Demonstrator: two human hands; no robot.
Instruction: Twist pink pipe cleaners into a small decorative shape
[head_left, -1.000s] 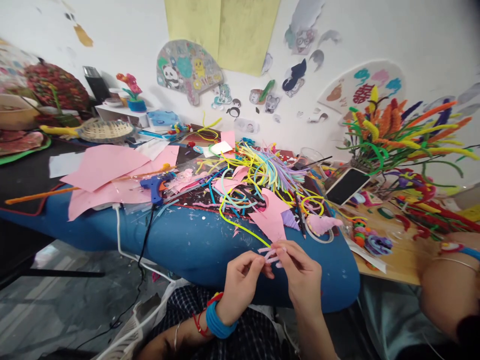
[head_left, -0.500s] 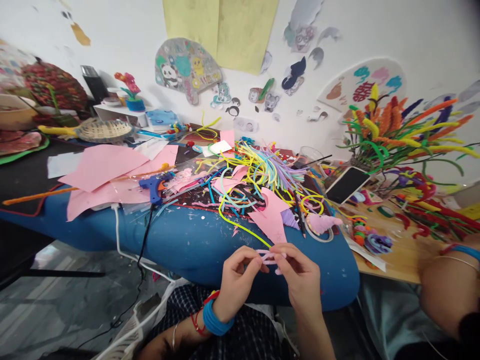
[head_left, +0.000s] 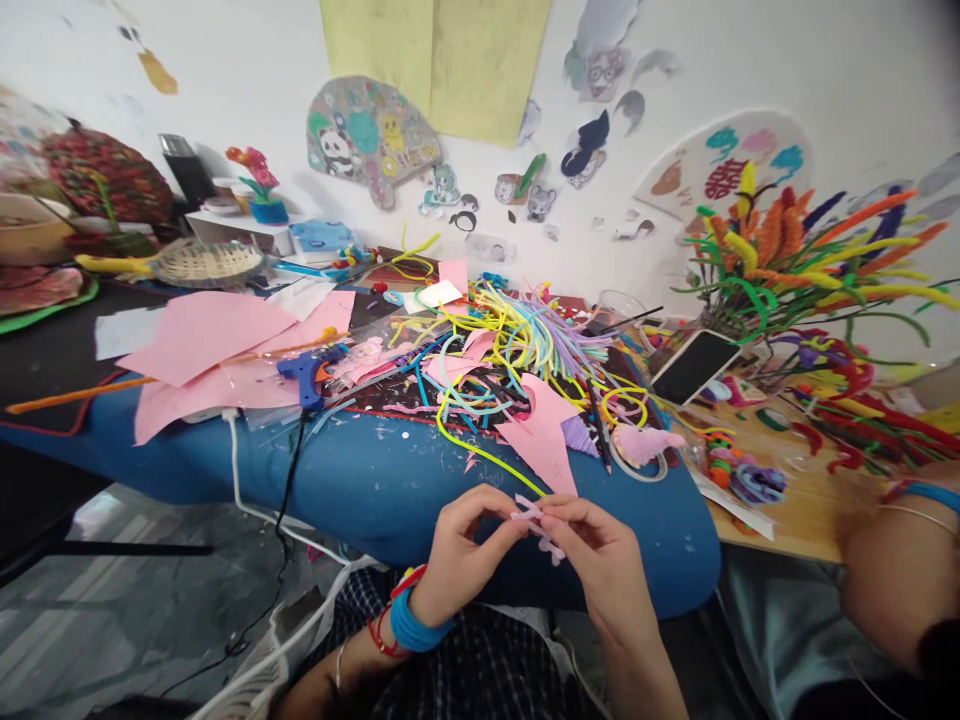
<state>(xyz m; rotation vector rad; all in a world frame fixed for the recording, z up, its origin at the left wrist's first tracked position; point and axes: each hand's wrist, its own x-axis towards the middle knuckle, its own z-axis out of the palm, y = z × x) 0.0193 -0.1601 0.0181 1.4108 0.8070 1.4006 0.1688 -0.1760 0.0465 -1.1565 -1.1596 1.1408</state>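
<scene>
A small pale pink pipe-cleaner piece (head_left: pixel 551 548) is bent into loops and held between my two hands, just in front of the blue table edge. My left hand (head_left: pixel 474 550) pinches its left end between thumb and fingers. On the other side, my right hand (head_left: pixel 600 560) pinches it, and a curled part hangs below those fingertips. Beyond the hands lies a cut pink sheet (head_left: pixel 546 425), and a yellow-green pipe cleaner (head_left: pixel 491 457) runs from the pile toward my fingers.
A blue glue gun (head_left: pixel 306 376) with a black cord lies left of the pipe-cleaner pile (head_left: pixel 536 330). A phone (head_left: pixel 696 367) leans by a bunch of colourful stems. Another person's arm (head_left: pixel 900 580) rests at the right.
The pink piece has turned, and its curled part now hangs lower between my hands. My left hand has shifted slightly left and up.
</scene>
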